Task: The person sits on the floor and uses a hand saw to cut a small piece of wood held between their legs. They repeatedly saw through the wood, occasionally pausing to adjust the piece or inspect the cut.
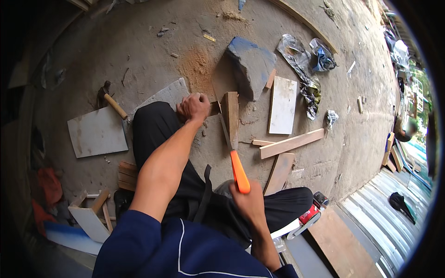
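My right hand (249, 198) is closed around the orange handle of a handsaw (239, 171). Its thin blade points away from me, across a piece of wood (214, 109) and along the left side of a thicker wooden block (232, 116). My left hand (193, 107) is a fist, closed on the left end of that piece of wood, close to the blade. Most of the gripped end is hidden by the fingers. Reddish sawdust (198, 65) lies on the ground just beyond my left hand.
A large grey stone (252, 65) sits beyond the wooden block. Left are a hammer (113, 103) and a white board (97, 132). To the right lie another white board (282, 105), planks (292, 143) and crumpled plastic (296, 53). A corrugated metal sheet (384, 204) lies far right.
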Available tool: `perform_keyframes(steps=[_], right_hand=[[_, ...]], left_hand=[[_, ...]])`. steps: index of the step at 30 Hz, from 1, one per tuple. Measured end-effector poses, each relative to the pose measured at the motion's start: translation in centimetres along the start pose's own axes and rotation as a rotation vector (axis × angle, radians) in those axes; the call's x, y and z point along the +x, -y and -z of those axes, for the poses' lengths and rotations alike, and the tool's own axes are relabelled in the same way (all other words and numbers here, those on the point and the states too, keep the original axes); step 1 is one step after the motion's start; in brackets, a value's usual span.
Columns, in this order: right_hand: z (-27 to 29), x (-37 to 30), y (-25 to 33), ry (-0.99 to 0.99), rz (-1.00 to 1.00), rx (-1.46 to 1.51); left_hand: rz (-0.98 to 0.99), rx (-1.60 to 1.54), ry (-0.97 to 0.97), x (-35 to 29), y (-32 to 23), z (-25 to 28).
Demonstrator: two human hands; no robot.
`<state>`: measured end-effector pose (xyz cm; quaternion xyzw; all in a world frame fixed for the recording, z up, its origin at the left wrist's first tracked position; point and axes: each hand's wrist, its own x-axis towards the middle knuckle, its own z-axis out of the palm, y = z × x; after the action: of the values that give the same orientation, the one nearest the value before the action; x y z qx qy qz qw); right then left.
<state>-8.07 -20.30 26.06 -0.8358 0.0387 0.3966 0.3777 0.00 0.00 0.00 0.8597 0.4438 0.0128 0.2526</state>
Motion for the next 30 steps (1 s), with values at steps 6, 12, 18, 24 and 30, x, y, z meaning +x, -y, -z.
perform_keyframes(steps=[6,12,18,24,30], right_hand=[[0.0,-2.2,-3.4,-0.055,0.074,0.039],[-1.3,2.8,-1.5,-0.019,0.052,0.036],[1.1,-4.6,-3.4,-0.029,0.076,0.042],[-0.9,3.5,-1.4,-0.084,0.133,0.026],[0.6,-4.5,-3.5,-0.05,0.169,0.17]], left_hand=[[-0.066,0.05,-0.046,-1.9,0.7,-0.3],[-0.019,0.018,-0.008,-0.7,0.7,-0.4],[-0.031,0.054,0.049,-1.1,-0.2,0.1],[-0.03,0.083,-0.006,-0.1,-1.2,-0.1],[-0.018,0.164,0.002,-1.1,0.8,1.1]])
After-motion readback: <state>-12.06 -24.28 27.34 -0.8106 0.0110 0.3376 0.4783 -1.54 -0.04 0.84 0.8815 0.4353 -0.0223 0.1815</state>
